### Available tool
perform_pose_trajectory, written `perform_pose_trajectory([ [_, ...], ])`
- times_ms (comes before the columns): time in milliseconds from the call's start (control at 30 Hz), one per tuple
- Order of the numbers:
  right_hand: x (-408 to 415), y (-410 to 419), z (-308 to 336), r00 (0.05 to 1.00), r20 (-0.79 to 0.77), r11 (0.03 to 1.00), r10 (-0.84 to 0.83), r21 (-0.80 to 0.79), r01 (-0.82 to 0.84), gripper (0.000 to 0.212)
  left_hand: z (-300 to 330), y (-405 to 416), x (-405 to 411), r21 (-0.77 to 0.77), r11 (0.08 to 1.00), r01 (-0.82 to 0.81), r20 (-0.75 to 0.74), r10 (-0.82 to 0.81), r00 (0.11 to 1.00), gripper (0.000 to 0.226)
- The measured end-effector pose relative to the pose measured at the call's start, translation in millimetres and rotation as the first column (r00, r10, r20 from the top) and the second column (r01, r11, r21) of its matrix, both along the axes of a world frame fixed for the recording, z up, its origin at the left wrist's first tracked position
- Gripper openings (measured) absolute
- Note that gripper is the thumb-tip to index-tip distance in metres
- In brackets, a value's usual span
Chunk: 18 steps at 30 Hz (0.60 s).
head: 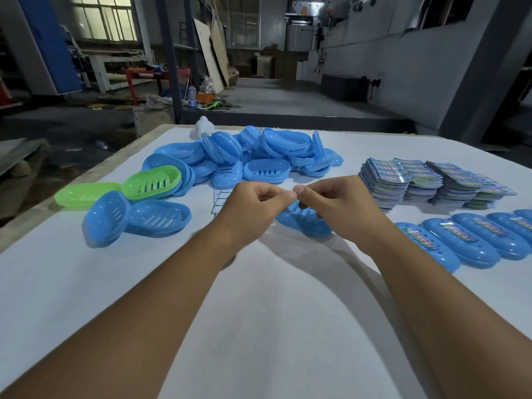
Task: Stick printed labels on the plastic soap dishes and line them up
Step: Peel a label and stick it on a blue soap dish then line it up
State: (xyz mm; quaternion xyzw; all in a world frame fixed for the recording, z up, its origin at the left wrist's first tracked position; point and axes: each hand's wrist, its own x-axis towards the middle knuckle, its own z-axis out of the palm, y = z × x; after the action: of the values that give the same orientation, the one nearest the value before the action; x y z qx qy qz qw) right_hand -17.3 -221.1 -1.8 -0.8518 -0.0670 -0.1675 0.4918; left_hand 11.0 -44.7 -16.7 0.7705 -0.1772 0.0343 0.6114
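Both forearms outstretched, left hand (pixel 254 207) and right hand (pixel 338 204) fingertips meeting, curled

You face a dim workshop: grey concrete floor (pixel 288 96), barred window (pixel 103 18) far left, possibly boards (pixel 211 59) leaning.

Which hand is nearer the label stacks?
Right. The right hand sits just left of the label stacks, with a short gap of table between them. The left hand is farther left, beyond the right hand, fingertips meeting it.
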Motion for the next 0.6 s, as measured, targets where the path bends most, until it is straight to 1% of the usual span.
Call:
perform_pose_trajectory([
  [67, 2.3, -1.8, 0.2, 0.997, -0.008, 0.997, -0.079, 0.023, 0.079, 0.031, 0.6, 0.9, 2.0, 0.000, 0.999, -0.051, 0.000, 0.051, 0.999, 0.019],
  [133, 5.3, -5.2, 0.0, 0.984, -0.055, 0.984, -0.170, 0.045, 0.172, 0.030, 1.3, 1.8, 3.8, 0.003, 0.997, -0.075, -0.031, 0.075, 0.997, 0.023],
  [167, 6.5, -6.5, -0.4, 0.979, -0.086, 0.980, -0.188, 0.052, 0.192, 0.030, 1.7, 2.2, 4.2, 0.001, 0.997, -0.071, -0.045, 0.071, 0.996, 0.024],
  [233, 8.0, -7.6, -1.2, 0.973, -0.135, 0.979, -0.186, 0.065, 0.196, 0.029, 1.2, 2.4, 4.8, -0.008, 0.999, -0.052, -0.055, 0.052, 0.997, 0.025],
  [367, 7.9, -7.8, -1.3, 0.968, -0.175, 0.977, -0.180, 0.085, 0.197, 0.027, -0.9, 2.1, 6.7, -0.025, 0.999, -0.030, -0.063, 0.028, 0.998, 0.025],
  [467, 8.7, -9.3, 0.4, 0.960, -0.199, 0.968, -0.196, 0.114, 0.222, 0.025, -3.4, 0.6, 12.1, 0.001, 0.996, -0.088, -0.071, 0.087, 0.994, 0.029],
  [600, 9.6, -12.1, -0.9, 0.954, -0.231, 0.964, -0.193, 0.135, 0.228, 0.030, -7.0, -12.8, 16.9, 0.044, 0.987, -0.153, 0.007, 0.153, 0.988, 0.027],
])
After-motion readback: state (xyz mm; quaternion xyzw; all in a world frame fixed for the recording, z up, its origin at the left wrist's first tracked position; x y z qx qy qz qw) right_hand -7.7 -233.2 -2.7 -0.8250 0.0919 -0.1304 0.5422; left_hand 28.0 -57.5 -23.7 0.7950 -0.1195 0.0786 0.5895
